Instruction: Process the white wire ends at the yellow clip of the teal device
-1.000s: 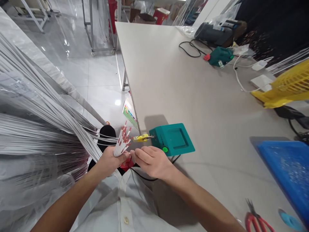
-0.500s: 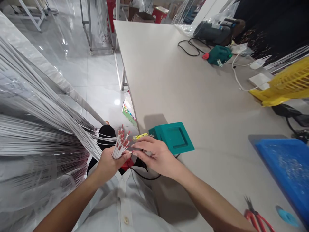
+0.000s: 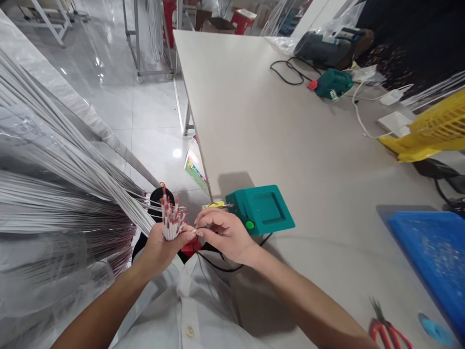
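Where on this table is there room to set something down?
The broadest bare patch of table lies between the teal box and the dark green device. Another lies between that box and the blue tray. It is crowded around that device and the yellow grille, and left of the box, where left hand and right hand meet.

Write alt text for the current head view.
A person's left hand grips red-tipped white strands, the right hand close against it, near a green device on a table. Red-handled scissors and a blue tray lie at right.
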Tool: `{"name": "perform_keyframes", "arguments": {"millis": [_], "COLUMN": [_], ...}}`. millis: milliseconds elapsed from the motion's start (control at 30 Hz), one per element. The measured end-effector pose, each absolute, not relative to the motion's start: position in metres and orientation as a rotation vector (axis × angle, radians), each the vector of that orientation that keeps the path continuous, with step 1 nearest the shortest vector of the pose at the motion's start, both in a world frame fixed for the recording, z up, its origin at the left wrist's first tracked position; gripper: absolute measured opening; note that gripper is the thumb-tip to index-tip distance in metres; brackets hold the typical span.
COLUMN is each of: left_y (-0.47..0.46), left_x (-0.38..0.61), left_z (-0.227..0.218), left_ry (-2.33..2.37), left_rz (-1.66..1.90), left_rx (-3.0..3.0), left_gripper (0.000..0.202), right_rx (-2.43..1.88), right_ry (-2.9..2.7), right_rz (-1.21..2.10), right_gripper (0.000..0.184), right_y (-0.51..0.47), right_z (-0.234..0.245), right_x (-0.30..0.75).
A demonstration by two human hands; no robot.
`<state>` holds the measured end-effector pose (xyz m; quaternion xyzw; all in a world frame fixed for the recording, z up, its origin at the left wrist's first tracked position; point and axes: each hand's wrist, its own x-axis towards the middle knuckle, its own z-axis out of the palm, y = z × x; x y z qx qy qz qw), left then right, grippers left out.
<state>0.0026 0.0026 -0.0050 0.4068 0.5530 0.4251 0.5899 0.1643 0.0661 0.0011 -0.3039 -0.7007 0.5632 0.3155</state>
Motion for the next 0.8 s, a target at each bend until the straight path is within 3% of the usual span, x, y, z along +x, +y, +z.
{"name": "perform_keyframes", "arguments": {"millis": [233, 433, 533, 800], "left_y": [0.003, -0.001, -0.003, -0.002], "left_x": [0.012, 0.013, 0.014, 0.025], "left_z": [-0.013, -0.02, -0.021, -0.006], "left_ry": [1.191, 1.098, 1.171, 1.52], "left_rz": [1.177, 1.162, 1.159, 1.205], "left_rx": [0.747, 0.671, 0.667, 0.766], "left_gripper": [0.019, 0.021, 0.021, 0.014], "right_rx": [-0.952, -0.924, -1.006, -1.031], "right_ry": [-0.858, -0.825, -1.121, -1.868], "right_rz": [1.966, 2.051, 1.831, 0.859], "right_gripper": [0.014, 0.015, 0.012, 0.012], "right_y": [0.043, 0.042, 0.044, 0.043], "right_z": [-0.009, -0.011, -0.011, -0.014], "right_x": [0.14, 0.14, 0.144, 0.151]}}
